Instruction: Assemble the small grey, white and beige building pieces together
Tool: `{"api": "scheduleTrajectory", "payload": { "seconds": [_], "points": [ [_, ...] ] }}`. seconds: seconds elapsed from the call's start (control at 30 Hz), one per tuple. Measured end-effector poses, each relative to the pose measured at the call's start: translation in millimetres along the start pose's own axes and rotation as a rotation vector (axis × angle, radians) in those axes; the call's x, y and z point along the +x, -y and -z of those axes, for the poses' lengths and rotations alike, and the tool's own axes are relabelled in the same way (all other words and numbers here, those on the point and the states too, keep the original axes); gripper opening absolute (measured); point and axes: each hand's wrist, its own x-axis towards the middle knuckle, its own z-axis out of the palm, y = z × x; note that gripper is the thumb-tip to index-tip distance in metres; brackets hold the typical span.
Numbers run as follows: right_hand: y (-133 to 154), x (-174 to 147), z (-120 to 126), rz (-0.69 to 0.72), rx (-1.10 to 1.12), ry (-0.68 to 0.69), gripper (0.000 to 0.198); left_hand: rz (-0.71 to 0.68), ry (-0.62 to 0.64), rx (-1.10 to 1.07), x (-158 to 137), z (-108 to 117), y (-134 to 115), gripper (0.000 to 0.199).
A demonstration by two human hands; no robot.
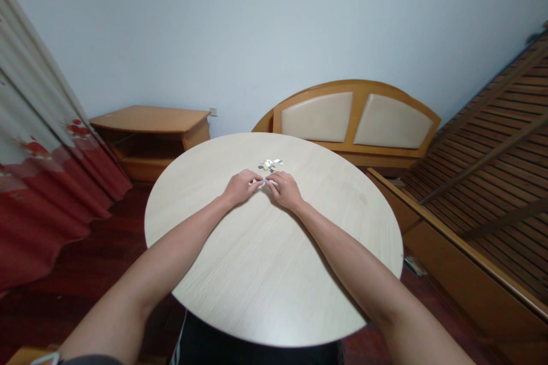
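Over the middle of the round table [265,251], my left hand [242,187] and my right hand [285,188] meet fingertip to fingertip. Between them they pinch a small light bluish piece [265,181], too small to name. Both hands are closed, thumbs and forefingers pressed on either side of it. Just beyond the fingers lies a loose cluster of small flat pieces [268,165], some white, some dark, one yellowish.
A wooden cabinet [149,117] stands at the back left beside a red and white curtain [43,182]. Behind the table is a padded headboard [317,117]. Wooden bed slats [483,142] lean at the right, above a bed rail [462,251].
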Motion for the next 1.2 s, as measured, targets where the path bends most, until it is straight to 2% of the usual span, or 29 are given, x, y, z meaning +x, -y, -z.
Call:
{"api": "scheduleTrajectory", "payload": {
  "seconds": [0.3,1.0,1.2],
  "points": [
    [0.7,0.1,-0.2,0.007,-0.002,0.0,0.024,-0.009,-0.013,-0.011,-0.1,-0.3,0.1,0.015],
    [-1.4,-0.3,-1.6,0.058,0.048,-0.102,0.01,0.003,-0.021,0.001,-0.8,-3.1,2.5,0.016],
    [2.9,-0.7,0.7,0.023,0.056,-0.054,0.019,-0.035,-0.042,-0.027,-0.5,-1.5,2.1,0.013]
  ]
}}
